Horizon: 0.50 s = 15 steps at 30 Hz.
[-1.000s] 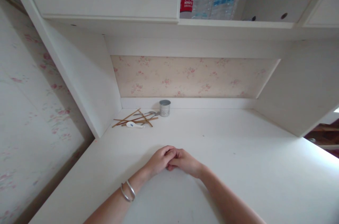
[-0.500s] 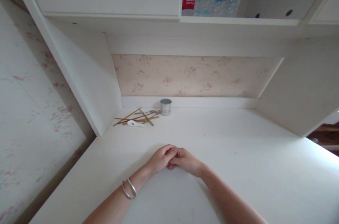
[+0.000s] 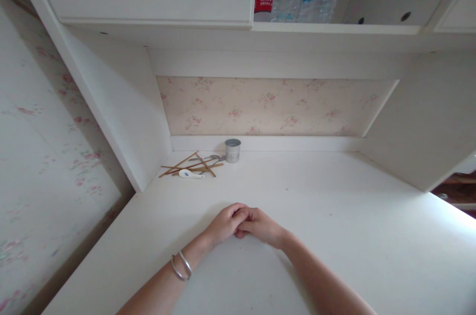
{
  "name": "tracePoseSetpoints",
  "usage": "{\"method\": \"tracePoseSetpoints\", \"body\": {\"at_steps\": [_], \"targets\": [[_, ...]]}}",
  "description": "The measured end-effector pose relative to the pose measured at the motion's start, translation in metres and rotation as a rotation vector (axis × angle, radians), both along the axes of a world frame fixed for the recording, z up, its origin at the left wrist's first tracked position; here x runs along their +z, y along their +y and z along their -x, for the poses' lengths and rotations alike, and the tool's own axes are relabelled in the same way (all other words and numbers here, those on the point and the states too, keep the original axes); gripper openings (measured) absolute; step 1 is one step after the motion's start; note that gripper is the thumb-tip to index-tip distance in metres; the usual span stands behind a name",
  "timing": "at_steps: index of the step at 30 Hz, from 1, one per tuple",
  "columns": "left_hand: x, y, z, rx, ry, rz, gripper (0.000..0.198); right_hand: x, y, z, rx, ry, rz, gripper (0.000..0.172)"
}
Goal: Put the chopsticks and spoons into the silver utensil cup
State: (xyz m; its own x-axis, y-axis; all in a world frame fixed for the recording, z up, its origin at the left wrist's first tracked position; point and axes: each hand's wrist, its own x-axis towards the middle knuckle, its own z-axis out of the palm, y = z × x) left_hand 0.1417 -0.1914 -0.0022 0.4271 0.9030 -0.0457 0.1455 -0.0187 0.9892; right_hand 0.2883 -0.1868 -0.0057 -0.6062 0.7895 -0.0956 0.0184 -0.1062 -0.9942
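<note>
Chopsticks (image 3: 197, 169) on tabletop (image 3: 334, 245), left of cup (image 3: 232, 154)

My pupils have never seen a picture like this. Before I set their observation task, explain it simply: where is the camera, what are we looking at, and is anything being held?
There is no machine here. A person wears a camera on the head, looking forward and down, so we see their own bare left hand and right hand clasped together over a white tabletop. No object shows in them. A silver bangle circles the left wrist. Toward the back left lie crossed wooden sticks, a white spoon and metal cutlery, beside an upright metallic cup.
</note>
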Motion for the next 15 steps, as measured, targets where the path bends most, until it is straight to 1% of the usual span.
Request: {"method": "tracePoseSetpoints", "body": {"at_steps": [7, 15], "targets": [[-0.004, 0.0021, 0.0002, 0.013, 0.026, -0.031, 0.039, -0.0028, 0.0013, 0.0, 0.003, 0.011, 0.013, 0.012], [-0.0039, 0.0016, -0.0003, -0.004, -0.005, 0.009, 0.041, -0.0016, 0.0008, 0.0, 0.008, 0.006, -0.012, 0.011]]}}
